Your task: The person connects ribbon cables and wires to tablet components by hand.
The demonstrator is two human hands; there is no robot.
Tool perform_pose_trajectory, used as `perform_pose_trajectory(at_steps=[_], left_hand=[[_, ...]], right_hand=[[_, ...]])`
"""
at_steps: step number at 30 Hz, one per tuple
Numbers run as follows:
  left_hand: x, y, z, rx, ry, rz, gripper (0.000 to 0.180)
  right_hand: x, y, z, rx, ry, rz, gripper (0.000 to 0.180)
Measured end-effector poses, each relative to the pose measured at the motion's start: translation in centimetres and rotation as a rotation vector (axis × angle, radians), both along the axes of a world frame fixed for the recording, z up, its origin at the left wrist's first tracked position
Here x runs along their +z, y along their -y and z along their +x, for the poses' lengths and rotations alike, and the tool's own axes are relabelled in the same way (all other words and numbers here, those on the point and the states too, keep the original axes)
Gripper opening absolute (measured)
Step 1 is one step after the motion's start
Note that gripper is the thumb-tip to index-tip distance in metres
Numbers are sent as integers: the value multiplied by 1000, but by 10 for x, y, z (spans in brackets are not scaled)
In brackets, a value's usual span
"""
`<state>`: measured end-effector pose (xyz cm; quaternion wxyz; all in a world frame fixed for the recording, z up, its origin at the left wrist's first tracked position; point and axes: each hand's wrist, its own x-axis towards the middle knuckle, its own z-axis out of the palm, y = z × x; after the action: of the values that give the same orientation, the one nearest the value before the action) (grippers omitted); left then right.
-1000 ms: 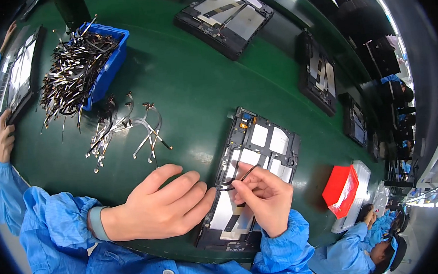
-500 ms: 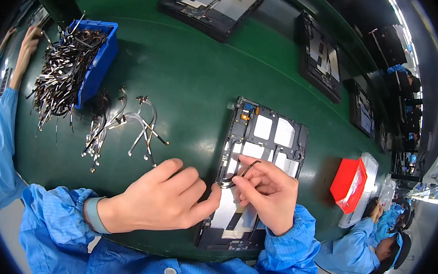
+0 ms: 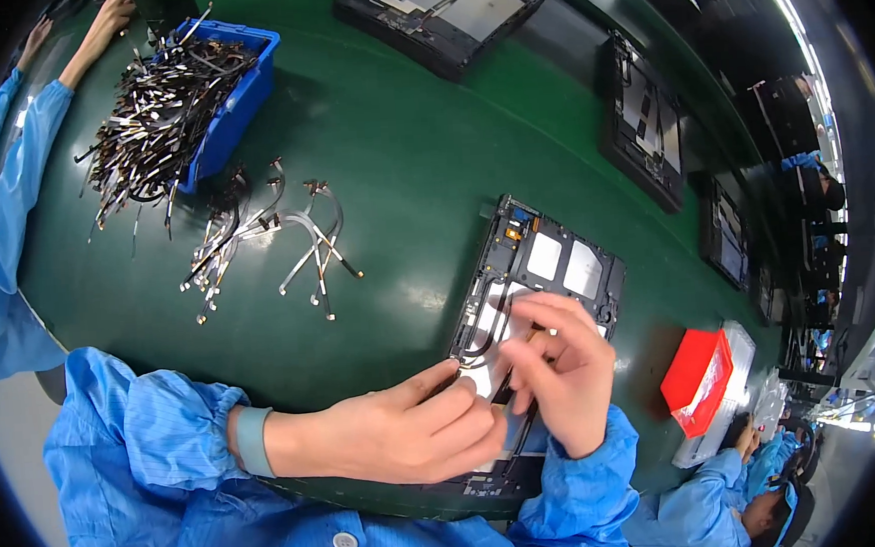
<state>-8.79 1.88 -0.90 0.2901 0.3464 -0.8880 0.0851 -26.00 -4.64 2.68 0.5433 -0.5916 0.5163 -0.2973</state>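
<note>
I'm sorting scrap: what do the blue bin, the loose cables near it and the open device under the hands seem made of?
Blue bin: probably moulded plastic, evenly coloured with a soft sheen.
Loose cables: bending, dark and grey, likely plastic-coated, with shiny, metallic-looking ends.
Open device: matte black frame, likely plastic; bright reflective panels, possibly metal.

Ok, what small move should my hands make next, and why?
Perhaps ease the dark cable down onto the open device with your right hand: the cable curves between both hands, and your left hand is at the device's left edge.
</note>
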Motion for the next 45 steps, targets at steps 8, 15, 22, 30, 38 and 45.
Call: perform_pose_trajectory(at_steps=[8, 15, 22, 30, 38, 45], left_hand=[[3, 7, -2, 31, -13, -37, 20], [4, 5, -6, 68, 80, 2, 15], [5, 9, -10, 59, 117, -23, 10], [4, 9, -5, 51, 111, -8, 10], [1, 10, 5, 60, 147, -57, 16], [7, 4, 1, 58, 151, 64, 30]], right_hand=[[-8, 9, -4, -16, -61, -86, 10], [-10, 6, -7, -22, -99, -130, 13], [-13, 17, -9, -48, -166, -227, 15], [-18, 19, -1, -29, -215, -349, 18], [-15, -18, 1, 242, -602, -921, 40], [-4, 0, 4, 274, -826, -914, 40]])
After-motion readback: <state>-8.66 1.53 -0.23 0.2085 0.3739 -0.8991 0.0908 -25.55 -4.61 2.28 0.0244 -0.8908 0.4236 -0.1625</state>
